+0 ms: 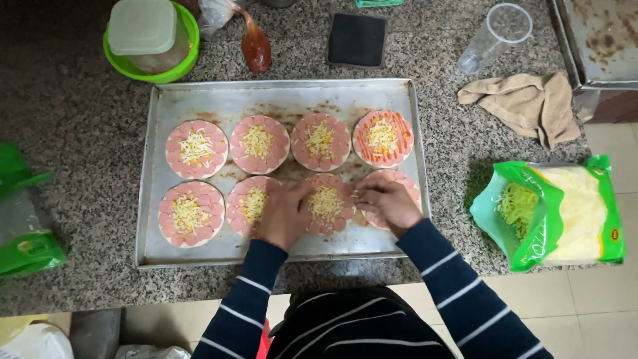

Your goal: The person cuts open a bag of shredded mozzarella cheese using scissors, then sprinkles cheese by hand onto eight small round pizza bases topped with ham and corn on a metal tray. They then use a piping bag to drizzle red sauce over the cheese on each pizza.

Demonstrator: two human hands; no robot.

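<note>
Head view: metal baking tray (159,199) sits on the granite desk (80,113), eight small round pizza bases in two rows of four, each ringed with pink sausage slices, most topped with shredded cheese and corn. Left hand (284,214) rests flat, fingers loosely spread, on the second pizza of the near row (247,205), fingertips reaching toward the third pizza (327,205). Right hand (387,201) sits over the fourth near-row pizza (405,181), fingers curled together, grip looks pinched at the third pizza's edge; can't tell if it holds cheese strands. Far-row right pizza (383,137) already has red sauce lines.

Handling, my read: bases are light, soft and floppy; loose toppings will slide or scatter if tilted. Best to nudge at the rim, or lift from under with flat fingers. Cheese strands are light and clumpy, pinch-only.

Around: open green bag of shredded cheese (551,213) right of tray, beige cloth (528,103), clear plastic cup (495,36), sauce pouch (256,46), green bowl with lidded tub (151,40).
</note>
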